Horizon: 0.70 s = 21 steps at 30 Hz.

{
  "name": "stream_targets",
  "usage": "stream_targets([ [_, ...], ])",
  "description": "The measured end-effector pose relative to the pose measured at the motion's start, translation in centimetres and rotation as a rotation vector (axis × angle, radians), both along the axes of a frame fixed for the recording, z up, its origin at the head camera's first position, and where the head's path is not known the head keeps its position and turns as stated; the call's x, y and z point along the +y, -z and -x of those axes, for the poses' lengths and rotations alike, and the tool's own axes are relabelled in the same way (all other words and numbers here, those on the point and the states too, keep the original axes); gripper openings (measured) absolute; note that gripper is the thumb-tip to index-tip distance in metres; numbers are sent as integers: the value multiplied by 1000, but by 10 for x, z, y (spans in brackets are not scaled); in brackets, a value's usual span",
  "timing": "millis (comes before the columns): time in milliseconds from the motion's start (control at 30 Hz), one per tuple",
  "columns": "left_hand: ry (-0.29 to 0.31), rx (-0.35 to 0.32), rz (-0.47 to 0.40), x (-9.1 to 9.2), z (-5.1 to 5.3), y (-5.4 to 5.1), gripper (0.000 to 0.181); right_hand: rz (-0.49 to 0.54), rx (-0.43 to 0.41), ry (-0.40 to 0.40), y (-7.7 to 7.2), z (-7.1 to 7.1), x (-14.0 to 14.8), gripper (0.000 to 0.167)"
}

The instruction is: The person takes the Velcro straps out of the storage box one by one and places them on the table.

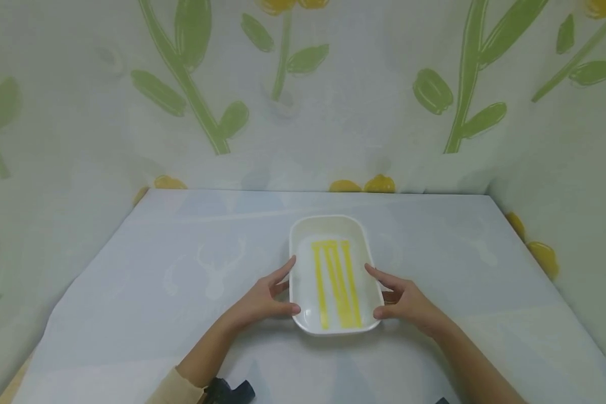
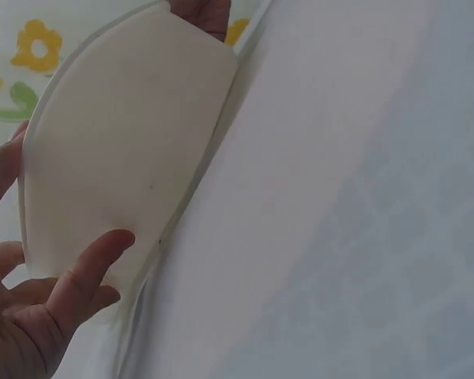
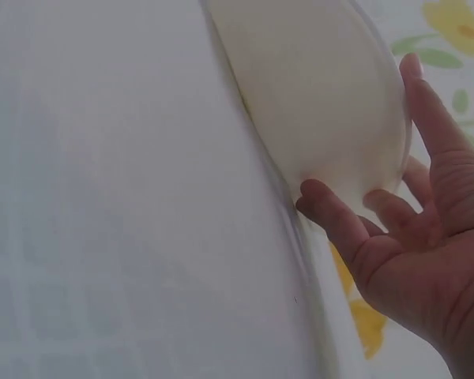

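Observation:
A white rectangular dish (image 1: 305, 280) with rounded corners and yellow stripes on its inside stands tilted up, its inner face toward the head camera. The left hand (image 1: 265, 300) grips its left side, thumb at the lower left rim. On the opposite side the right hand (image 1: 406, 303) holds the rim between thumb and fingers. In the left wrist view the dish's plain outer side (image 2: 126, 134) shows, with the left hand (image 2: 39, 308) at its edge. The right wrist view has the right hand (image 3: 434, 229) around the dish's edge (image 3: 324, 87).
A pale table (image 1: 141, 292) with faint printed patterns lies beneath. Behind it and at both sides hang whitish walls (image 1: 353, 112) with green leaves and yellow flowers. A dark device (image 1: 229, 391) sits at the left wrist.

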<state>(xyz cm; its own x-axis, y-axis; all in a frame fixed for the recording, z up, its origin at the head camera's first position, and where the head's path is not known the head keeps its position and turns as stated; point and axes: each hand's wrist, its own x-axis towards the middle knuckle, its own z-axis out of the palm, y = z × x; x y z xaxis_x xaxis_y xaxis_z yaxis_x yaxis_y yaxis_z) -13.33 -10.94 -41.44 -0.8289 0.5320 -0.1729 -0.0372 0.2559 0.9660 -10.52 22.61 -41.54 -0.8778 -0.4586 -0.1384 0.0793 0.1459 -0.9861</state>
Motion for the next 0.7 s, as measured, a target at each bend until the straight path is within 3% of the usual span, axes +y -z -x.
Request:
stream_targets([
  [200,58,83,80,-11,9,-10,96,36,92,-61,6,0,1,89],
  [300,62,116,110,-14,14,-15,94,33,192,-62,12,1,1,86],
  [500,-18,150,159,-21,29,-32,90,120,438,-77,24,5,0,77],
  [700,-56,174,156,-23,51,-62,84,176,456,-39,29,5,-5,69],
])
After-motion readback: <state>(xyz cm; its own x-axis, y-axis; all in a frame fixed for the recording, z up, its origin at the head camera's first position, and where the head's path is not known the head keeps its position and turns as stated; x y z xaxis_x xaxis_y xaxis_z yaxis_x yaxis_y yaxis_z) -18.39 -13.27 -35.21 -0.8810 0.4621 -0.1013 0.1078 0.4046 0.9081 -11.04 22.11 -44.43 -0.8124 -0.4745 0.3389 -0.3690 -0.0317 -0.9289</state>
